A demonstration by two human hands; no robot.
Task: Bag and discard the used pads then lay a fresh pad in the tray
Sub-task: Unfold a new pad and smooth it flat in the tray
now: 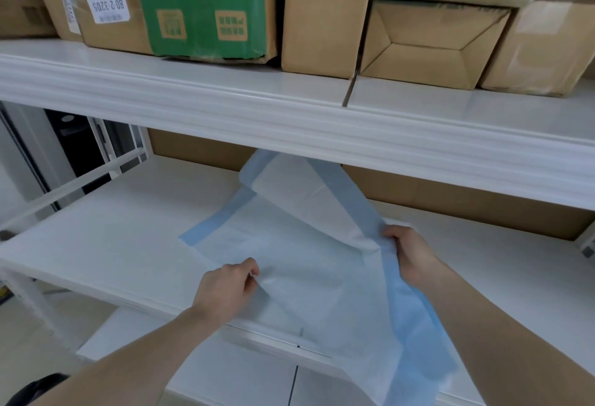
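Note:
A white absorbent pad (289, 244) with blue borders lies half unfolded on the white middle shelf (106, 238). Its far part is folded back toward me and its near end hangs over the shelf's front edge. My left hand (225, 289) pinches the pad's left edge near the shelf front. My right hand (412, 254) grips the folded right edge where the blue strip runs. No tray, bag or used pad is in view.
The upper white shelf (289, 116) overhangs the work area and carries brown cardboard boxes (418, 42) and a green box (203, 6). More cardboard (467, 199) stands behind the pad. A lower shelf (231, 370) lies below. A white metal frame (106, 167) is at left.

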